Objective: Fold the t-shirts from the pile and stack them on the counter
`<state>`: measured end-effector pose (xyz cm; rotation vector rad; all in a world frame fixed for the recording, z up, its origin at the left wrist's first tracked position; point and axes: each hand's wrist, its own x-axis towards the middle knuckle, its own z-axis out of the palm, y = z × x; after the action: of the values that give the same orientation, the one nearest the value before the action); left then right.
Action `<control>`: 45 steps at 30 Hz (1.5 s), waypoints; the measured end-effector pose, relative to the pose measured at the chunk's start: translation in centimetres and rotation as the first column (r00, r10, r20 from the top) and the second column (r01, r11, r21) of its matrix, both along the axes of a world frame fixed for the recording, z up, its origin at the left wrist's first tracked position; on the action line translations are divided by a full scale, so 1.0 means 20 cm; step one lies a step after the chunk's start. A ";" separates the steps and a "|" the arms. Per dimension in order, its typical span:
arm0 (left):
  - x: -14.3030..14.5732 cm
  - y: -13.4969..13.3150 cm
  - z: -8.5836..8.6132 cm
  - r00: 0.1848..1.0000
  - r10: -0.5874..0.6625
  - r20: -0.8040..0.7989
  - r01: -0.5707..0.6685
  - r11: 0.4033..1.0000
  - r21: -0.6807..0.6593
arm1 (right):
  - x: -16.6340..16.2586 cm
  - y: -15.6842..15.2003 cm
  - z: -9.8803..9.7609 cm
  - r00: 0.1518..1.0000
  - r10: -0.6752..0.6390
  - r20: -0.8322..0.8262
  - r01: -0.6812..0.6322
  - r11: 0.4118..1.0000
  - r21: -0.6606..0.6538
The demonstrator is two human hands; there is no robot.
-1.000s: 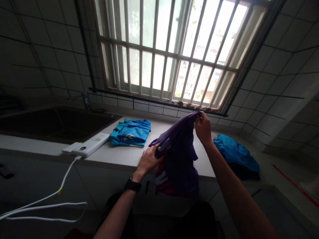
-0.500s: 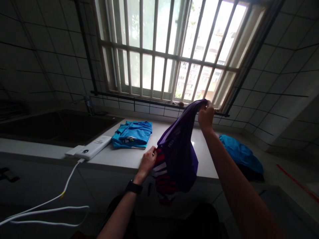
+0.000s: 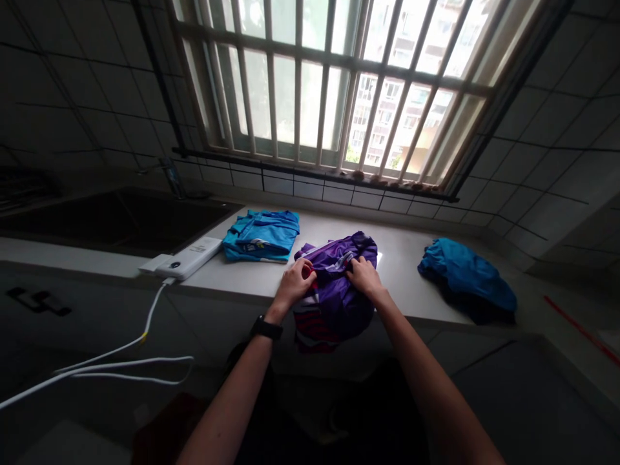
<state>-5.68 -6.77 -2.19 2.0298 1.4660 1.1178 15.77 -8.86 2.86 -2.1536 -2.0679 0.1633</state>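
Right hand [image 3: 365, 276] came down, nearly closed, gripping purple shirt [image 3: 341, 303] | left hand [image 3: 292, 284] pinching its red part | now bunched on tabletop [image 3: 401, 279], drooping over the front, probably easier for me to work

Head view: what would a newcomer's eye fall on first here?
Probably the bright barred window at the top, above the white countertop. Next, the crumpled purple garment showing red and white stripes, overhanging the counter's front edge, pinched by the left hand and right hand. A folded bright-blue garment lies to its left, a rumpled blue cloth bundle to its right.
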 end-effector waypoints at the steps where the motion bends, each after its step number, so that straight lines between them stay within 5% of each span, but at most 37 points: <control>1: 0.00 0.01 0.00 1.000 -0.010 -0.004 0.010 1.000 0.020 | 0.00 0.01 -0.01 1.000 -0.012 -0.026 0.013 1.000 0.022; 4: 0.00 0.02 -0.01 0.998 -0.004 -0.063 0.008 0.998 0.064 | 0.05 0.02 0.01 0.976 0.084 -0.202 -0.085 0.996 0.004; 8: 0.00 0.02 -0.01 0.990 0.007 -0.140 -0.003 1.000 0.027 | 0.19 -0.02 0.10 0.886 0.249 -0.392 -0.182 0.963 0.201; 13: 0.02 0.00 0.00 0.987 0.015 -0.161 -0.016 1.000 -0.010 | 0.32 -0.07 0.15 0.852 0.204 -0.482 -0.223 0.975 0.020; 17: 0.02 0.00 0.00 0.985 -0.024 -0.168 0.019 0.999 -0.032 | 0.31 -0.07 0.05 0.902 0.088 -0.424 -0.026 0.988 0.151; 21: 0.00 -0.01 0.00 0.991 -0.079 -0.104 0.076 0.997 -0.030 | 0.27 -0.06 -0.04 0.930 0.091 -0.355 -0.072 0.995 0.065; 26: -0.01 -0.02 0.00 1.000 -0.006 -0.031 0.005 0.999 -0.037 | 0.22 -0.06 0.00 0.968 0.117 -0.222 -0.139 0.986 -0.089; 29: -0.01 -0.02 -0.01 0.995 0.087 0.056 -0.084 0.995 -0.051 | 0.21 -0.06 0.05 0.973 0.045 -0.226 -0.009 0.988 0.157; 32: -0.02 0.00 -0.03 0.963 0.210 0.168 -0.208 0.978 -0.031 | 0.21 -0.05 0.07 0.940 -0.039 -0.338 0.202 0.864 0.461; 37: -0.05 0.00 -0.02 0.933 0.300 0.198 -0.321 0.943 0.085 | 0.26 -0.05 0.05 0.890 -0.057 -0.452 0.259 0.879 0.400; 41: -0.04 -0.01 0.00 0.963 0.221 0.153 -0.235 0.969 0.077 | 0.26 -0.08 0.04 0.838 -0.062 -0.542 0.369 0.796 0.480; 43: -0.03 0.00 0.00 0.965 0.213 0.153 -0.225 0.972 0.068 | 0.25 -0.09 0.03 0.840 -0.048 -0.540 0.327 0.839 0.434; 45: -0.02 0.00 0.00 0.965 0.221 0.142 -0.232 0.971 0.063 | 0.22 -0.10 0.01 0.872 -0.030 -0.489 0.186 0.944 0.273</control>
<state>-6.16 -6.85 -2.25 1.8304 1.6388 1.3958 20.16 -10.87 3.14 -1.8038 -1.5673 0.2997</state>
